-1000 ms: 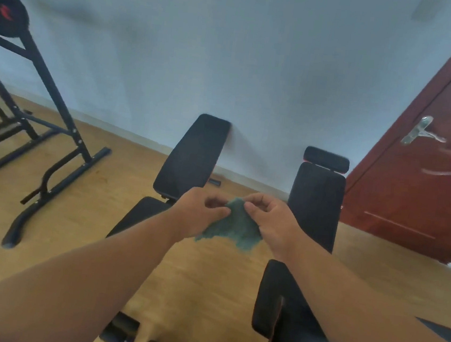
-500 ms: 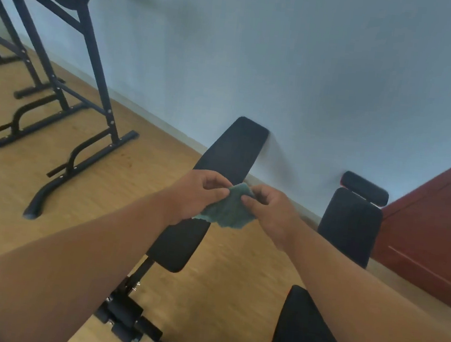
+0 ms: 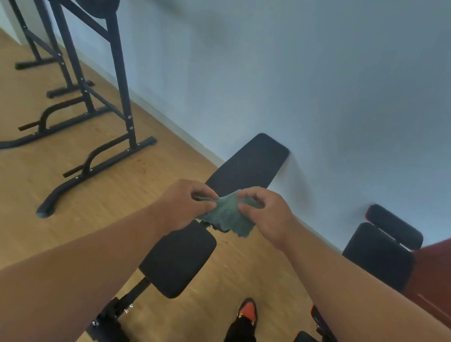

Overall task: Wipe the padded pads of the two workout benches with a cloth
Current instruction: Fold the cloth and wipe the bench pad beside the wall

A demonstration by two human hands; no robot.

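At the centre of the frame both hands are holding a soft, crumpled green cloth (image 3: 226, 215) in the air. The left hand (image 3: 184, 208) is pinching its left edge between curled fingers and thumb; the right hand (image 3: 265, 217) is pinching the right edge the same way, and the ragged lower edge is hanging loose between them.

Under the cloth the left bench (image 3: 214, 211) is lying with its long axis running from lower left to upper right: a rounded black seat pad (image 3: 177, 260) is sitting nearest, and a longer flat back pad (image 3: 250, 165) is reaching up to the pale wall (image 3: 313, 68). The pads are looking matte and smooth.

The right bench (image 3: 379, 256) is standing well apart at the right edge, its back pad upright with a round roller on top, beside a red door (image 3: 444, 277).

Open wood floor (image 3: 22, 191) is spreading between the left bench and a black steel rack (image 3: 102, 88) in the upper left.
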